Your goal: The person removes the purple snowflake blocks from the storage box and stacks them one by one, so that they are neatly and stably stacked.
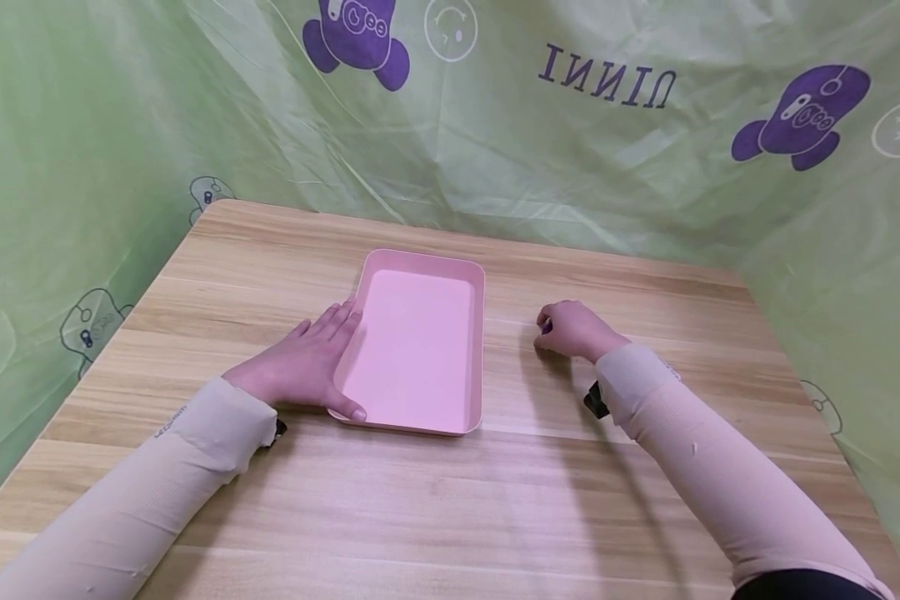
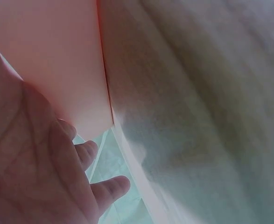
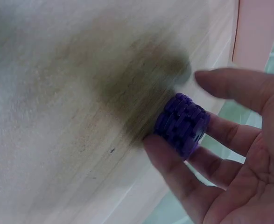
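A shallow pink rectangular tray [image 1: 420, 350] lies on the table. My left hand [image 1: 307, 358] rests against its left wall with fingers stretched out, the thumb over the near left corner of the rim. Seen from the left wrist, the palm [image 2: 38, 154] faces the tray's outer wall [image 2: 66, 60]. To the right of the tray, my right hand [image 1: 577, 329] grips a small purple wheel-like piece [image 3: 182, 125] with block-patterned tread, close over the table. Its fingers curl around the piece; in the head view only a dark purple bit [image 1: 547, 327] peeks out.
The wooden table [image 1: 450, 508] carries the tray, and its far edge runs along a green curtain [image 1: 495, 158] with purple cartoon prints. More curtain hangs at the left and right sides. Dark wrist devices [image 1: 596, 402] show under both sleeves.
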Tool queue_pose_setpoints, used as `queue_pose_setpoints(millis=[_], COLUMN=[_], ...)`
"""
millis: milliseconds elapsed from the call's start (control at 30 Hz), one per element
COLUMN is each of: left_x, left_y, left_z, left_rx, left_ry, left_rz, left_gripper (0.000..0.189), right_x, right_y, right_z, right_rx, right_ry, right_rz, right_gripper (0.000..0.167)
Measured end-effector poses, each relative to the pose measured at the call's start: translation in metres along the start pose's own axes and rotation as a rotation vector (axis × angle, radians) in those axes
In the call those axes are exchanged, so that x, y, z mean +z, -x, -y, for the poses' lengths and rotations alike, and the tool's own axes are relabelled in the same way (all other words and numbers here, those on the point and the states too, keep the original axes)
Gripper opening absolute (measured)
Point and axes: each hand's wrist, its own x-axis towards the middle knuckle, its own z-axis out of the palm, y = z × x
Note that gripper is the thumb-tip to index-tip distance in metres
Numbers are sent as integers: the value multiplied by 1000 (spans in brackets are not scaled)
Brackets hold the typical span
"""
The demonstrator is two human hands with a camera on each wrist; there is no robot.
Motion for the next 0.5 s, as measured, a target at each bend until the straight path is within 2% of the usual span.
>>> queue_pose_setpoints(millis=[133, 267, 500], left_x=[-1, -2, -2], left_y=[0, 1, 1], left_z=[-1, -3, -3], left_rx=[0, -3, -11], left_ry=[-6, -7, -2], left_rz=[1, 3, 9], left_gripper=[150, 149, 149], right_x=[-5, -12, -17], right_y=[3, 7, 19], right_z=[-4, -13, -31], right_rx=[29, 61, 103], right_ry=[-48, -101, -177], right_rz=[-11, -41, -46], right_gripper=[50, 57, 63])
